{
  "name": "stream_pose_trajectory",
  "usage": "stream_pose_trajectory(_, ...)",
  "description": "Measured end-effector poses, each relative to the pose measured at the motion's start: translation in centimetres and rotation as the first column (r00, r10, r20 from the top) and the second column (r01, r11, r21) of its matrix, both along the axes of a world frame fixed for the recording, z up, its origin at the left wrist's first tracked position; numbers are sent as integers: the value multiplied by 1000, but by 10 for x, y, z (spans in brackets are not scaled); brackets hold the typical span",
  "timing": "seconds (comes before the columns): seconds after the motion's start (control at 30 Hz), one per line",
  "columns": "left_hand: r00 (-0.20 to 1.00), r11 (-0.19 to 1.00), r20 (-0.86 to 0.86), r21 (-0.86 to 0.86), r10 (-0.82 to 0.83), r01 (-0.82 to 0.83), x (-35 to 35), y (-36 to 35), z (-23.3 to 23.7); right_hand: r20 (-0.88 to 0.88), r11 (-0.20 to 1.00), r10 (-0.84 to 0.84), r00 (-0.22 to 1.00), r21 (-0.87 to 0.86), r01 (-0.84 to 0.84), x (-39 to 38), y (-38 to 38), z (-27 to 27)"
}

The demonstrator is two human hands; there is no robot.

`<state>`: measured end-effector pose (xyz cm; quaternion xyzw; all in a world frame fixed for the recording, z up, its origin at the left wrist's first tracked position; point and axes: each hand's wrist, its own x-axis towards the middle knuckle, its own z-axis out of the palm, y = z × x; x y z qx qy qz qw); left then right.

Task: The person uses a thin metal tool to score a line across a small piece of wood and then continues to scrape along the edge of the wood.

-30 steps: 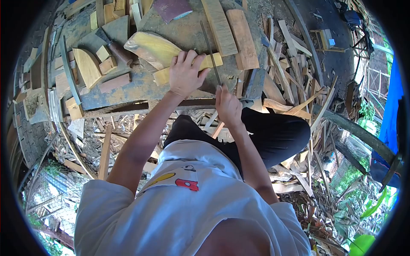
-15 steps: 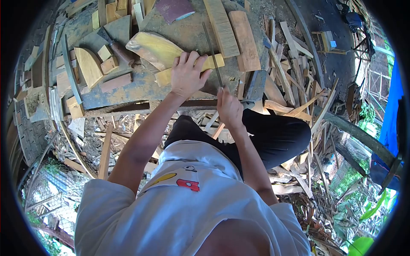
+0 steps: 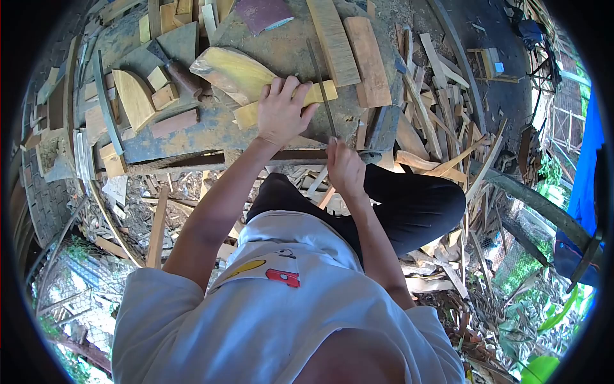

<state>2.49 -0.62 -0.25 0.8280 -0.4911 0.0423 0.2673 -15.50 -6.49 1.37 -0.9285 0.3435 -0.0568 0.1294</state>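
Observation:
My left hand [image 3: 283,110] presses down on a narrow yellow wood strip [image 3: 319,93], its fingers bent over the far edge. Part of the strip is covered by that hand. In my right hand [image 3: 346,168] is the near end of a long thin dark blade [image 3: 325,101], closed in a fist; whether it is a saw or a file I cannot make out. The blade crosses the strip near its right end and points away from me. Just behind my left hand lies a curved yellow wood block [image 3: 233,69] with a rough edge.
The worn workbench [image 3: 220,131] carries a chisel-like tool [image 3: 176,70], a curved wood piece [image 3: 132,96], a maroon sheet [image 3: 262,15] and two boards, one a flat plank [image 3: 368,61]. Wood offcuts [image 3: 441,105] are heaped to the right. Scraps cover the ground below.
My right hand and the blade have shifted slightly toward my body. My left hand and the wood strip stay in almost the same place.

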Motion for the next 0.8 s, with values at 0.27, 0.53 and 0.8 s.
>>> stream_pose_trajectory(0.27,1000,1000,-12,11,13,-12,0,1,1,28,1000,17,999,-4,-17,34,-17,-7)
stream_pose_trajectory(0.53,1000,1000,18,-25,14,-14,0,-1,1,-16,1000,-9,1000,16,10,7,-5,4)
stream_pose_trajectory(0.8,1000,1000,25,-7,3,-3,2,2,1,88,974,81,993,-216,-60,24,-9,-9)
